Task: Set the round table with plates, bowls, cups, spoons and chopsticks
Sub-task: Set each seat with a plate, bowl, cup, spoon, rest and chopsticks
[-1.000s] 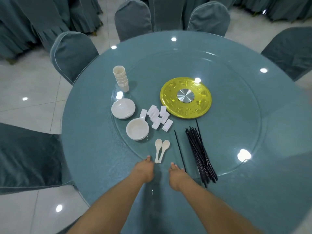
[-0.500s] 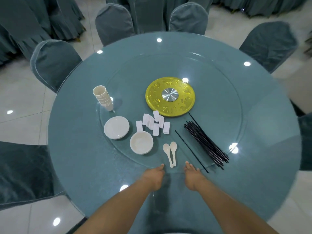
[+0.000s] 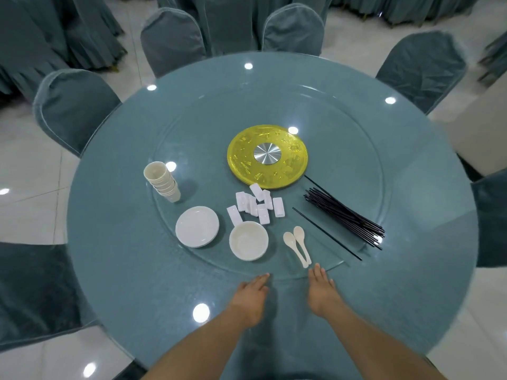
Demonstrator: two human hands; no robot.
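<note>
On the glass turntable (image 3: 356,149) of the round teal table (image 3: 115,270) lie a stack of white plates (image 3: 197,226), a stack of white bowls (image 3: 248,241), stacked cups (image 3: 162,181), two white spoons (image 3: 297,244), a bundle of black chopsticks (image 3: 345,215) and several white chopstick rests (image 3: 258,205). My left hand (image 3: 251,296) and my right hand (image 3: 321,287) lie flat, fingers straight, at the turntable's near rim, holding nothing. The right fingertips are just below the spoon handles.
A yellow disc with a metal hub (image 3: 267,156) sits at the turntable's centre. One loose chopstick (image 3: 326,233) lies apart from the bundle. Teal-covered chairs (image 3: 74,111) ring the table on a white tiled floor.
The tableware on the turntable has swung anticlockwise, the spoons and chopsticks shifting right. The view has shifted, and both hands stay at the near rim.
</note>
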